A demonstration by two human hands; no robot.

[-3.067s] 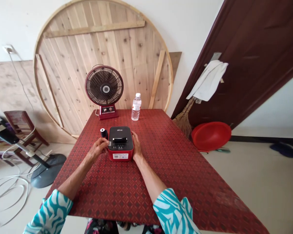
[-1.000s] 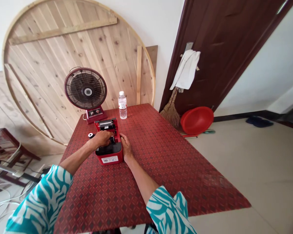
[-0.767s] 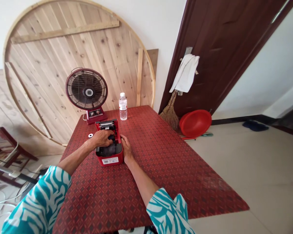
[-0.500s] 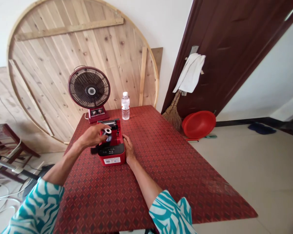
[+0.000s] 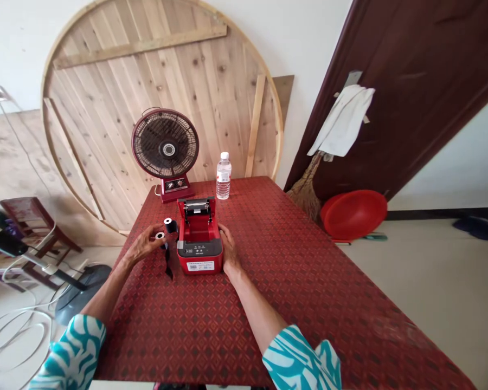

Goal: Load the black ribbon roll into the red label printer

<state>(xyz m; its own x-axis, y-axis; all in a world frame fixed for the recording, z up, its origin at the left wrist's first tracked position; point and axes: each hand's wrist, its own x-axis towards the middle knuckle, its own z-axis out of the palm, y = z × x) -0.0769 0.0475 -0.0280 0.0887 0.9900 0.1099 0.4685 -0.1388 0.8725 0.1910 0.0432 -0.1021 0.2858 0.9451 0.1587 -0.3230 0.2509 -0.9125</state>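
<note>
From left to right, we see a brown chair [image 5: 28, 211] and black floor stand [image 5: 83, 292], a round wooden panel [image 5: 146, 81] against the white wall [image 5: 309, 27], and a red diamond-patterned table [image 5: 268, 287]. There the left hand [image 5: 142, 244] pinches a dark roll [image 5: 160, 235], its strip [image 5: 168, 264] trailing, near a second roll [image 5: 171, 226] left of the lid-raised red-and-black box [image 5: 200, 249]; a maroon fan [image 5: 165, 143] and clear bottle [image 5: 223, 189] stand behind, the right hand [image 5: 230, 249] rests open along the box's right side, and farther right are a dark door [image 5: 415, 97] with a white towel [image 5: 344, 119] and a red basin [image 5: 360, 214]. The box's white front label [image 5: 200, 266] and the bottle's red-marked label [image 5: 223, 177] carry print too small for us to read.
</note>
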